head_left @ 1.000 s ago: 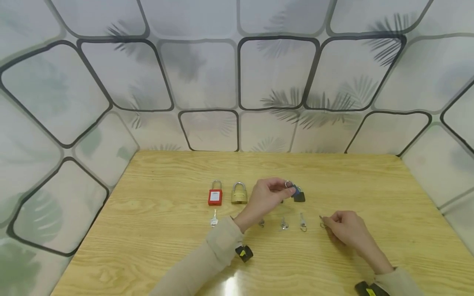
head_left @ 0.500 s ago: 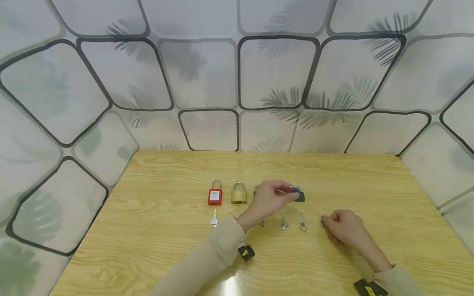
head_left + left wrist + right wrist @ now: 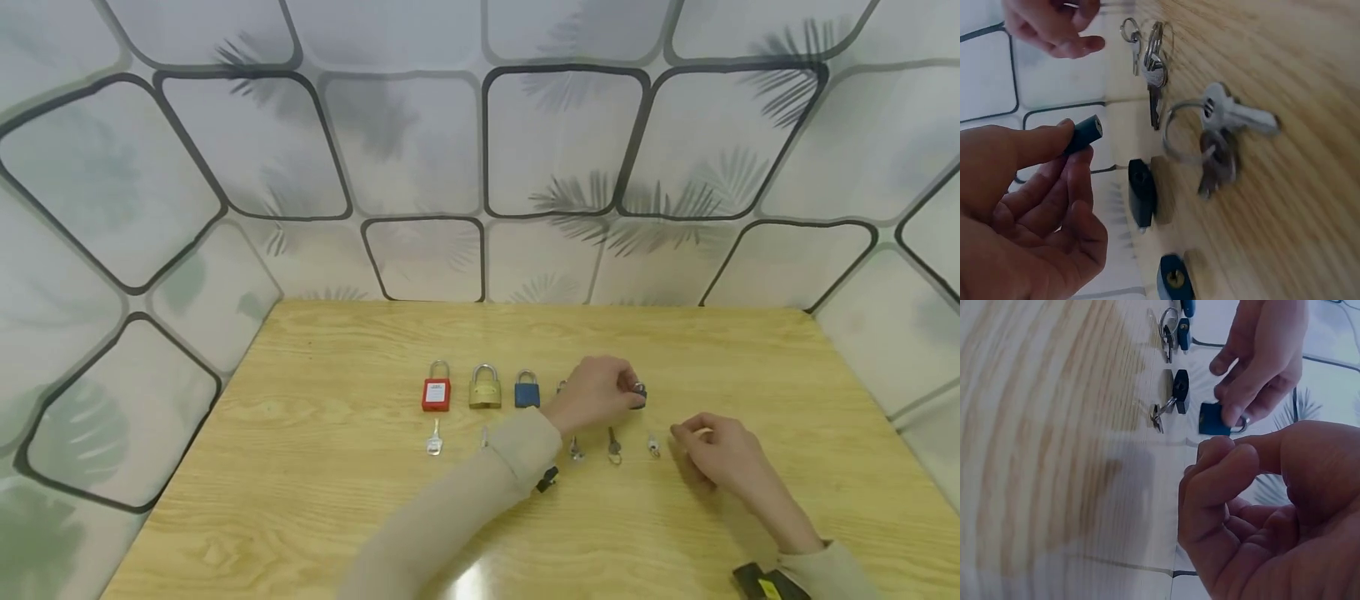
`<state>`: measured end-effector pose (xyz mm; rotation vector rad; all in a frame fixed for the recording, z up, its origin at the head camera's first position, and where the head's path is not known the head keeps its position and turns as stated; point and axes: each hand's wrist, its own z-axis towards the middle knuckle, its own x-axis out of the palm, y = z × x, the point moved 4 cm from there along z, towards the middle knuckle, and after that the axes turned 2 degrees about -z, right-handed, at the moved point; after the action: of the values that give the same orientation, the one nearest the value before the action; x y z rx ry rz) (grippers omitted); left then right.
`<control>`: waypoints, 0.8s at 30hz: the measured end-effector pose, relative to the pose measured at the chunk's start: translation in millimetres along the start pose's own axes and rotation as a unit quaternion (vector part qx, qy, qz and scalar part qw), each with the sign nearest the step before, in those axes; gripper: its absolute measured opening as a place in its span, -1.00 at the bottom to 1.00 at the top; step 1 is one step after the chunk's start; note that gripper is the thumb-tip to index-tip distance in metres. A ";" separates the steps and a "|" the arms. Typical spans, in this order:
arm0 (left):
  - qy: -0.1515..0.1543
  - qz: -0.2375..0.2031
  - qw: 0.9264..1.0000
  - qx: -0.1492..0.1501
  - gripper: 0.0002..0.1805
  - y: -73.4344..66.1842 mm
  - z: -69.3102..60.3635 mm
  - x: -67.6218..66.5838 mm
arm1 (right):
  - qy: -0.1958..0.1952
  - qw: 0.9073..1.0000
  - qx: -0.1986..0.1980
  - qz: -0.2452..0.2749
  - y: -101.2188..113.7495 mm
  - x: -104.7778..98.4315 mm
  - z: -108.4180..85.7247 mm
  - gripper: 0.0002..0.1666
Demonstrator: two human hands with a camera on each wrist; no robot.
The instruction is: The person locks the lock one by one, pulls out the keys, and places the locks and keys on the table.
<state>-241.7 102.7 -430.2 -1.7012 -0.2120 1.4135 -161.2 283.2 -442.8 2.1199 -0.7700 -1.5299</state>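
My left hand (image 3: 600,390) pinches a small blue padlock (image 3: 639,395) between thumb and fingers, above the table. In the left wrist view the padlock's (image 3: 1087,134) end faces outward; the right wrist view shows its body and silver shackle. My right hand (image 3: 727,454) hovers to the right with fingers loosely bent, nothing visible between them. Just left of its fingertips a silver key with a ring (image 3: 653,446) lies on the wood. A dark padlock (image 3: 1141,192) stands beneath my left hand, hidden by it in the head view.
A red padlock (image 3: 436,394), a brass padlock (image 3: 485,393) and a blue padlock (image 3: 527,393) stand in a row on the table (image 3: 315,500). Before them lie several keys, including a silver key (image 3: 435,437) and a ringed key (image 3: 614,447). A patterned curtain (image 3: 420,150) encloses the back.
My left hand has carried the small blue padlock to the right, past the dark one. My right hand has let go of the ringed key and drawn slightly right.
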 end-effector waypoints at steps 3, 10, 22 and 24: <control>-0.001 0.043 0.999 -0.001 -0.87 -4.6 9.0 7.3 | 0.007 1.000 0.006 0.007 -0.1 -1.9 -1.9 -0.47; 0.003 0.102 0.995 -0.009 -0.87 -8.1 20.0 14.9 | 0.013 1.000 0.015 0.023 -2.0 -6.4 -4.6 -0.48; -0.007 0.196 0.981 0.007 -0.83 -8.1 28.2 20.3 | 0.019 0.999 0.026 0.029 -4.7 -8.7 -4.3 -0.45; -0.008 0.211 0.977 0.010 -0.75 -9.1 27.6 20.3 | 0.021 0.999 0.026 0.030 -4.9 -8.5 -4.3 -0.44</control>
<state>-255.0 134.9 -436.9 -1.7862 0.1674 1.7270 -158.2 292.5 -438.3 2.1387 -0.8610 -1.4450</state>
